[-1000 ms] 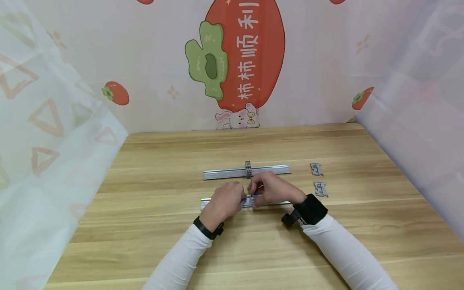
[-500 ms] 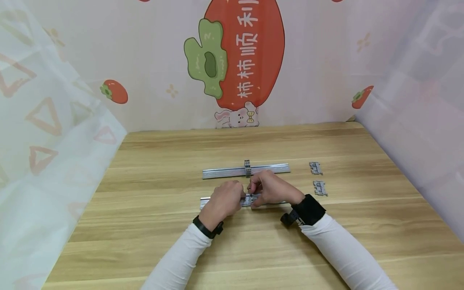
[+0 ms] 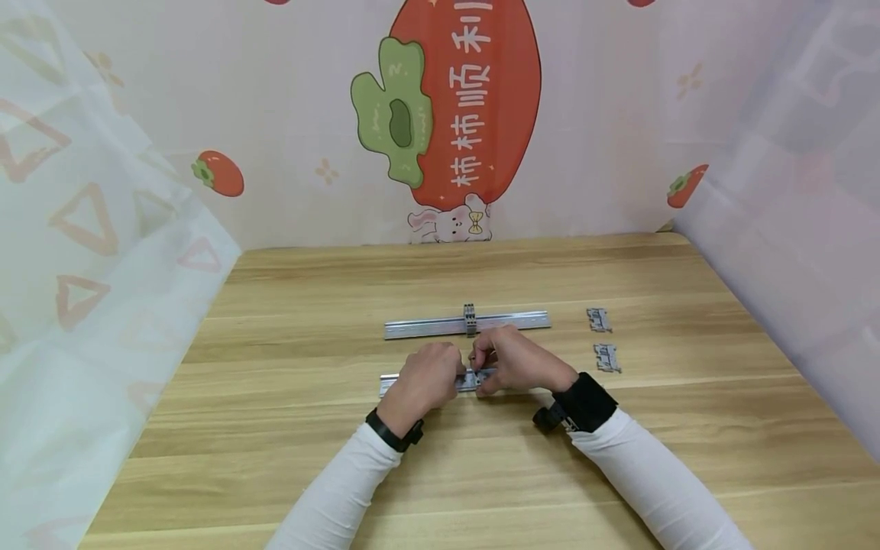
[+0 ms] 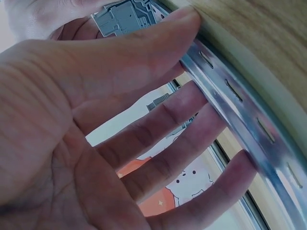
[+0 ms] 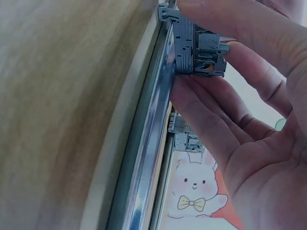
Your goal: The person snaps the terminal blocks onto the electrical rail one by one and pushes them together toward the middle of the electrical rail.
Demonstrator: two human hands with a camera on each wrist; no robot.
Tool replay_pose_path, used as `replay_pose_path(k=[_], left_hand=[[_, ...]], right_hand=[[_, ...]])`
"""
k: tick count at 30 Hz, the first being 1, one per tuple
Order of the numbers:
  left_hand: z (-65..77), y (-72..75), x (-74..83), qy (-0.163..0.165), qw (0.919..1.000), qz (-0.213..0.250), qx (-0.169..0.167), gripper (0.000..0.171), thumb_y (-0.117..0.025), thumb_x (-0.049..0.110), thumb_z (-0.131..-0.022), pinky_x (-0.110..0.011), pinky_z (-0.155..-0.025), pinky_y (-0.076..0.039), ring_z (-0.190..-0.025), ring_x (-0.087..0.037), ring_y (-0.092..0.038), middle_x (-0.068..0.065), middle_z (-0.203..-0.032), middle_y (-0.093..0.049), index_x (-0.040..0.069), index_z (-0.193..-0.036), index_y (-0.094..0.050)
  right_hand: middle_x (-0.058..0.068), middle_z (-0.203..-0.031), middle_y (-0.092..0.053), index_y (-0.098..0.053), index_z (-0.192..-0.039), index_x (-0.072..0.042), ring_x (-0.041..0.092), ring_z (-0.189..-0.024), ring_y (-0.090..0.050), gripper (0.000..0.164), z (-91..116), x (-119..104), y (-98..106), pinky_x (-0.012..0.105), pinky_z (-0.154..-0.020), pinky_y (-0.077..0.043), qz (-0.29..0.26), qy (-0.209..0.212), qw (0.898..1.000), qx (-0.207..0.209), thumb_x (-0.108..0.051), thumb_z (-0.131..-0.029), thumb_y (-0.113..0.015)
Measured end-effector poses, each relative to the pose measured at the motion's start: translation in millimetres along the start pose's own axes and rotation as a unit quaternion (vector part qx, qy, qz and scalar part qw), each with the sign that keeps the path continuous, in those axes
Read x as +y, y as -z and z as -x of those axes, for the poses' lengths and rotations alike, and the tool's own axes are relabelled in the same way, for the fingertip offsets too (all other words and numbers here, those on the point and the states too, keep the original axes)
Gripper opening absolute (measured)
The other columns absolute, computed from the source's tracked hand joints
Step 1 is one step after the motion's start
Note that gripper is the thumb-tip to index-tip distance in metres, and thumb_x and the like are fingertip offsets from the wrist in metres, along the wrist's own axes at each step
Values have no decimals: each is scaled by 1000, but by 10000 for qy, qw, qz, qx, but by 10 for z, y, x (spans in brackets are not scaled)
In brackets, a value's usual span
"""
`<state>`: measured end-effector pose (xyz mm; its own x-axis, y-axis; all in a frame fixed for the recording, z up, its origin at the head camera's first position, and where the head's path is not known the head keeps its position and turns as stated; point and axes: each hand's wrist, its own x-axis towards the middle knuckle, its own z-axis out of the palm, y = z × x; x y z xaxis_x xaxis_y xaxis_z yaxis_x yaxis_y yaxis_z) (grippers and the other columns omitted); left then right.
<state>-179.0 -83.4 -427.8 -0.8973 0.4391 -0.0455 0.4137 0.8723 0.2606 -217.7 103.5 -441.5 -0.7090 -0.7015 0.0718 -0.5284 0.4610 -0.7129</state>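
Note:
A slotted metal DIN rail [image 3: 388, 384] lies crosswise on the wooden table, nearer to me. My left hand [image 3: 428, 376] holds it: in the left wrist view the thumb lies along one edge of the rail [image 4: 235, 96] and the fingertips meet the other. Just to the right, my right hand [image 3: 517, 361] pinches a grey terminal block [image 5: 199, 48] between thumb and fingers. The block stands upright at the rail, its hooked foot by the rail's edge. From the left wrist, the flat side of the block [image 4: 124, 19] shows beyond the thumb.
Behind lies a second DIN rail [image 3: 426, 328] with a small row of terminal blocks [image 3: 470, 320] mounted near its middle. Two loose terminal blocks lie flat at the right, one farther [image 3: 599, 320] and one nearer [image 3: 607, 357]. A printed cloth [image 3: 296, 137] hangs behind the table.

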Motion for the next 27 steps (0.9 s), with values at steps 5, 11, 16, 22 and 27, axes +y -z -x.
replay_pose_path(k=[5, 11, 16, 22, 27], left_hand=[[-4, 2, -17, 24, 9999, 117, 100, 22, -79, -5, -75, -27, -50, -38, -62, -13, -46, 2, -70, -56, 13, -66, -69], [0, -1, -41, 201, 9996, 178, 129, 21, -85, 0, -70, -31, -57, -50, -75, -14, -62, 0, -92, -73, 13, -87, -82], [1, 7, -53, 294, 9993, 241, 54, 27, -90, 6, -70, -37, -63, -54, -84, -18, -66, -2, -99, -74, 12, -94, -82], [4, 15, -77, 226, 9995, 227, 1, 28, -91, 10, -71, -37, -62, -53, -82, -17, -63, -2, -97, -71, 11, -96, -79], [-13, 10, -107, 215, 9992, 222, -247, 27, -89, 11, -75, -37, -63, -51, -81, -17, -58, -1, -93, -64, 10, -99, -76]], right_hand=[[-3, -92, -63, -65, -80, -9, 8, -89, -67, 35, 2, -18, 1, 26, -79, -56, -5, -25, 10000, -28, -4, -64, -95], [-3, -94, -63, -66, -83, -10, 9, -91, -68, 34, -3, -32, 5, 30, -82, -56, 69, -79, 9999, -62, -5, -66, -95], [-2, -95, -65, -67, -85, -8, 10, -92, -69, 33, -11, -30, 5, 31, -83, -56, 9, -39, 10000, -87, -4, -66, -95], [-2, -94, -64, -68, -86, -9, 9, -92, -67, 34, -8, -33, 0, 31, -84, -55, 138, -110, 9998, -79, -7, -66, -95], [-2, -93, -64, -67, -86, -10, 10, -90, -67, 35, -10, -31, -1, 33, -83, -56, 183, -92, 9998, -50, -8, -66, -96]])
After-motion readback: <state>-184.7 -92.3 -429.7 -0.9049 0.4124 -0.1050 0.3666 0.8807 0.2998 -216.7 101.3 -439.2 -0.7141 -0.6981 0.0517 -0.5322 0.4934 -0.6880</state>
